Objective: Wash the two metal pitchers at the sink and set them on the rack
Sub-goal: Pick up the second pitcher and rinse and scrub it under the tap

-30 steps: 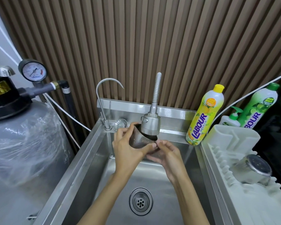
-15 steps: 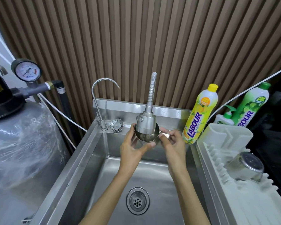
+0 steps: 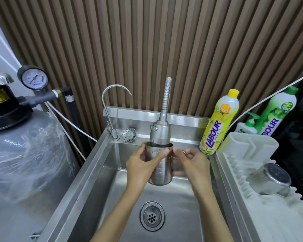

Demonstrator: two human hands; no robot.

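A metal pitcher [image 3: 162,169] stands upright over the steel sink [image 3: 101,172], its mouth right under the spray faucet head [image 3: 160,132]. My left hand [image 3: 142,167] grips the pitcher's body, thumb across its front. My right hand [image 3: 191,163] holds the pitcher's right side where the handle is, fingers curled; the handle is mostly hidden. A second metal pitcher [image 3: 272,179] lies tipped over on the white dish rack [image 3: 252,147] at the right, its bottom facing me.
A slim curved tap [image 3: 110,102] and a strainer plug [image 3: 129,135] sit at the sink's back left. A yellow soap bottle [image 3: 219,123], a green one [image 3: 276,110] and a pump bottle [image 3: 247,125] stand at the right. A wrapped tank [image 3: 24,154] with a pressure gauge [image 3: 32,78] fills the left.
The pitcher went from tilted on its side to upright under the faucet head. Both hands shifted with it, my right hand moving to the handle side.
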